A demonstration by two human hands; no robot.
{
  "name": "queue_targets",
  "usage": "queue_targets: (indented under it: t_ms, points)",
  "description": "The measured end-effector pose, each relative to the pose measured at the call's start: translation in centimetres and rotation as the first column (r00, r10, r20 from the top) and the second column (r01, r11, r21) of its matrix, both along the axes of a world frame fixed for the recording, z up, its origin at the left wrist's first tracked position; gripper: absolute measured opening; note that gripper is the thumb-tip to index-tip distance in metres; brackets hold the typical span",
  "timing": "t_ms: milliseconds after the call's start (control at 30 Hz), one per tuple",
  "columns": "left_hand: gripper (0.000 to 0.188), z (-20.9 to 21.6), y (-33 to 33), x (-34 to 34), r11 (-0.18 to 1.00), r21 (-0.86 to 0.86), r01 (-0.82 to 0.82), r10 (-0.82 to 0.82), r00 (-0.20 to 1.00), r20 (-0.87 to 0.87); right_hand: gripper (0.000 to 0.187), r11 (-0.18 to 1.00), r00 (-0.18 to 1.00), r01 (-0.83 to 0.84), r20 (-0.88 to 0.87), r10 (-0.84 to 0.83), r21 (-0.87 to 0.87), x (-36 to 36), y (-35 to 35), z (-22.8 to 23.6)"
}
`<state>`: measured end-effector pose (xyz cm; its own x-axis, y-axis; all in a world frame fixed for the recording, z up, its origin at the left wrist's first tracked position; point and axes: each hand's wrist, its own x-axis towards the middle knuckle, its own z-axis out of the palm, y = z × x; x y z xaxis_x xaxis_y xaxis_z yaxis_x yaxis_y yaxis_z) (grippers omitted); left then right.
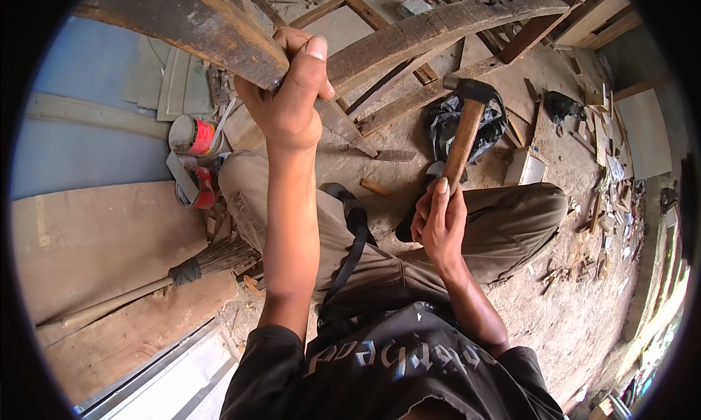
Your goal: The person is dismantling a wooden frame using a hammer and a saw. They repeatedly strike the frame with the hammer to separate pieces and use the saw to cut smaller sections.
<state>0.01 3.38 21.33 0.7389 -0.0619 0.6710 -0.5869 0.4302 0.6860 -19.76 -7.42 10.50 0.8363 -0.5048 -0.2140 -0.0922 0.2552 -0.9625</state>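
Observation:
My left hand (pixel 288 102) is raised and wrapped around a weathered wooden beam (pixel 197 29), at the corner where it meets a second curved wooden piece (pixel 431 36). These beams belong to an old timber frame that stretches across the top. Lower and to the right, my right hand (pixel 440 226) is closed around the wooden handle of a hammer (pixel 464 139). The hammer stands with its dark metal head up, close to the frame's lower rail but seemingly apart from it. Part of the left fingers is hidden behind the beam.
A black plastic bag (pixel 478 131) lies behind the hammer. Two red-and-white tins (pixel 193 135) stand at left, near a straw broom (pixel 212 263) and boards (pixel 109 223). Wood scraps (pixel 602 230) litter the floor at right. My bent legs (pixel 496 219) frame a small wood piece (pixel 375 187).

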Motion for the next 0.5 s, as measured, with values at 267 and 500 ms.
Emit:
queue_targets:
  t_ms: [267,500]
  points:
    - [0.009,1.1,-1.7,-0.7,0.994,0.1,-0.053,0.058,0.998,-0.04,0.013,0.669,0.977,-0.068,0.087,0.195,-0.74,-1.2,-0.2,-1.5]
    - [0.01,0.7,-0.8,-0.6,0.994,0.104,-0.03,0.035,0.998,-0.044,0.018,0.676,0.957,-0.288,-0.236,0.171,-0.679,-1.1,-1.7,0.6]
